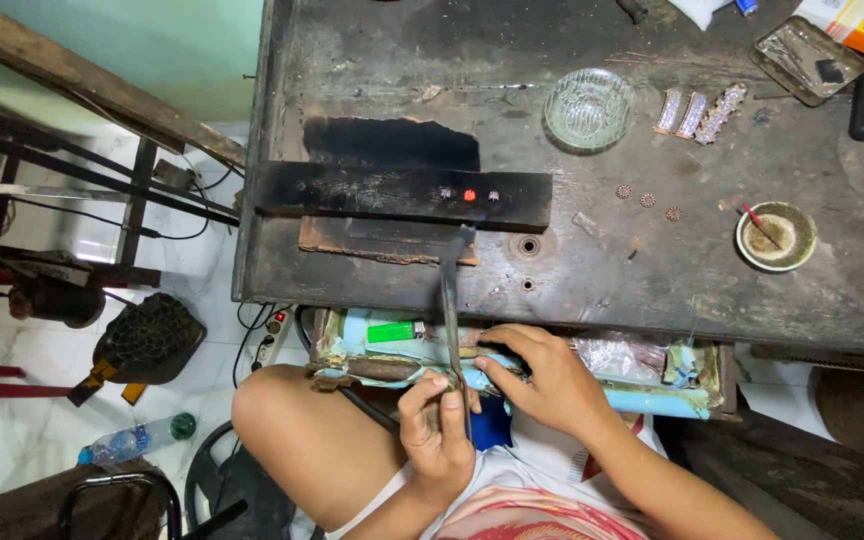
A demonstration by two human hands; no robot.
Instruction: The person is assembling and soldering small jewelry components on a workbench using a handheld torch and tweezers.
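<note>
The left hand (439, 425) holds long tweezers (452, 310), its grip clamped on the handle end near the lap. The tweezers run up over the tabletop (592, 270) edge, and their tips rest at the black block (402, 195), just below three small pieces (469, 195) set on it, the middle one glowing red. The right hand (542, 375) rests in the open drawer (652, 375) under the tabletop, fingers curled around a pale blue tube (652, 402); how firmly the grip is closed cannot be told.

Judged step: heat work on the pieces, with the tweezers positioned to tend them. Moving the tips calls for a steady, short reach.

The block lies near the front edge of the tabletop. Open room lies right of the block, before the glass dish (589, 108) and the small bowl (775, 237).
</note>
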